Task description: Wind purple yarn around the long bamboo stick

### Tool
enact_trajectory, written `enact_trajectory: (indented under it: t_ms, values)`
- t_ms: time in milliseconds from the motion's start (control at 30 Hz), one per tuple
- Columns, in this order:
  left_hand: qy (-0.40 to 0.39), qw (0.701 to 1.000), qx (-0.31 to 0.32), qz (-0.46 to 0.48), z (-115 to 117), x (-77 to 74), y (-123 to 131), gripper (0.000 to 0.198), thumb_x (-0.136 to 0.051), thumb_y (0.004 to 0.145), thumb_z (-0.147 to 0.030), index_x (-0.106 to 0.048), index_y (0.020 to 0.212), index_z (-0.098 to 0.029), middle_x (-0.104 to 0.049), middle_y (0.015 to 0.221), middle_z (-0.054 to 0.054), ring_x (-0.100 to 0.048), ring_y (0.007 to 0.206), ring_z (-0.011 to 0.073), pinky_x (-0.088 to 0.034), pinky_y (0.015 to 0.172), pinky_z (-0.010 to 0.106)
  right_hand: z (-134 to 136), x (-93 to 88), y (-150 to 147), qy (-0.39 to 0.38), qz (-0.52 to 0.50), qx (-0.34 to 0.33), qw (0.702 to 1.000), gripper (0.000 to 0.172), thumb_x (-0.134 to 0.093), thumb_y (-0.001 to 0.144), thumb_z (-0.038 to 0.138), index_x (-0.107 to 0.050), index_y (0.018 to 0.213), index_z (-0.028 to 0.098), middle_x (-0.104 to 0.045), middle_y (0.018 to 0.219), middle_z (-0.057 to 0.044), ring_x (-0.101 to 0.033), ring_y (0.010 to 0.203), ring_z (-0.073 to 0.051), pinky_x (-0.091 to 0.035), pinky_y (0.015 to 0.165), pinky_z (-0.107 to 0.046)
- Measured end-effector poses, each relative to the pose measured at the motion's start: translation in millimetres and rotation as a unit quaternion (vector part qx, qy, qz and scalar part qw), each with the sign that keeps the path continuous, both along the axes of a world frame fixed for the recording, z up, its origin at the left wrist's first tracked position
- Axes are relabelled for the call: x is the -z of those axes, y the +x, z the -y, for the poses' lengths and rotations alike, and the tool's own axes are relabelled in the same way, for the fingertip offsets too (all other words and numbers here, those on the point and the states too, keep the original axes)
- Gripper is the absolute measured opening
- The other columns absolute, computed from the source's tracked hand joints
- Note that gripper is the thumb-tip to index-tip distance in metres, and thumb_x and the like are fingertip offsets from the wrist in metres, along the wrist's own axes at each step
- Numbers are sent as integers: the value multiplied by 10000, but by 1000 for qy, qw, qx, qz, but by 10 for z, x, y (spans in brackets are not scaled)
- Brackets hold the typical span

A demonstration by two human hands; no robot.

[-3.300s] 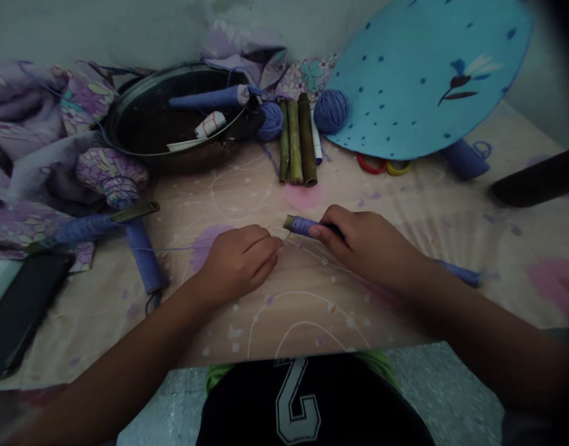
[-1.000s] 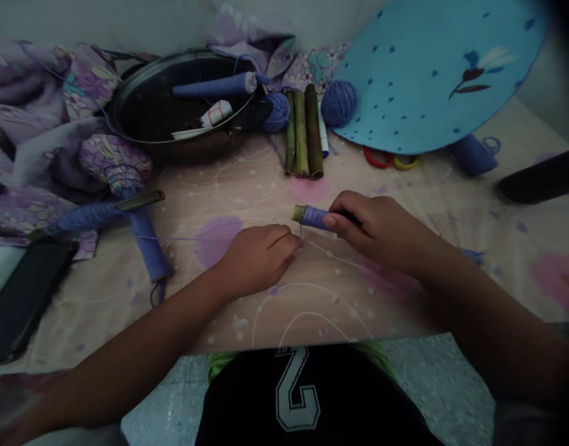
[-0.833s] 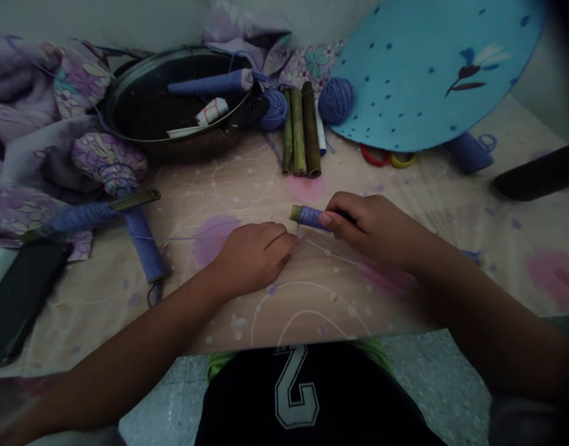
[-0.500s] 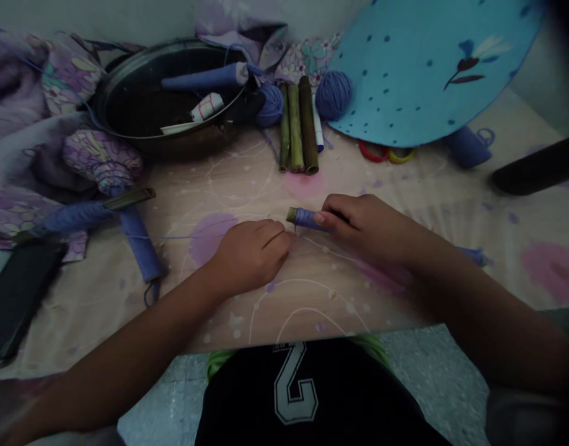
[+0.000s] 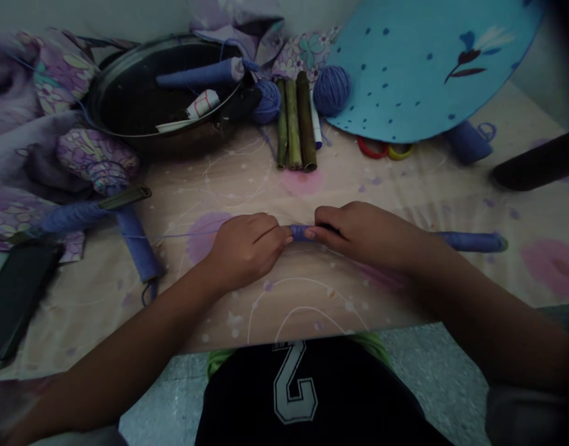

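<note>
**Both hands pinching wrapped tube**

Left hand (image 5: 247, 248) and right hand (image 5: 363, 235) close together, fingertips pinching a short blue-wrapped tube (image 5: 299, 233) mid-sheet (image 5: 266, 322). Blue thread (image 5: 182, 235) runs far left to a wrapped stick (image 5: 75, 217). Risk: a loosened pinch lets the wrapping slip; a snagged thread tugs the tube.

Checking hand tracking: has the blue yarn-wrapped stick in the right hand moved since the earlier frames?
Yes. Against the bamboo bundle, the yarn-wrapped stick has swung level: its far end now sits further right and higher in view.
</note>
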State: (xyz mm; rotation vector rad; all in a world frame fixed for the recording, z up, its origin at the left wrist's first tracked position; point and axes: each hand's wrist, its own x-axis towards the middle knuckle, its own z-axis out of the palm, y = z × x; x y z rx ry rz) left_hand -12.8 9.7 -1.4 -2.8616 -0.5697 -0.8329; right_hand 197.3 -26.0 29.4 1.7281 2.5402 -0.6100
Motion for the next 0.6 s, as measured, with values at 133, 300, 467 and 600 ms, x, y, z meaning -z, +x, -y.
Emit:
enact_trajectory:
  t_ms: [133,300,467,600]
  values:
    - [-29,999,25,18,-21,-11,-11,172,-512,851,-218,-635,767,-133,-574,623,17,-502,577,108,-398,528,220,22,-25,-14,-11,-5,-19,1000,406,-303,922,475,-556,824,173,-507,563,-25,-431,502,-132,-200,493,-260]
    - [-101,994,41,23,-50,6,-28,150,-509,850,-198,-640,832,-128,-606,684,33,-523,620,110,-425,563,222,25,-22,-15,-26,-17,-36,999,391,-329,918,472,-565,827,173,-529,578,-26,-440,499,-126,-195,493,-259]
    - [-116,992,44,37,-24,-21,-21,164,-494,864,-218,-616,797,-132,-587,664,23,-505,605,103,-412,558,218,28,-10,-25,-19,-16,-25,999,414,-303,923,474,-561,833,164,-513,566,-24,-442,505,-129,-190,497,-254]
    - [-97,992,61,54,19,-44,-6,132,-510,855,-204,-589,776,-134,-564,661,18,-481,599,100,-403,557,218,14,-1,-34,-17,-31,-12,999,373,-319,925,433,-553,817,164,-503,565,-17,-443,515,-124,-201,502,-249]
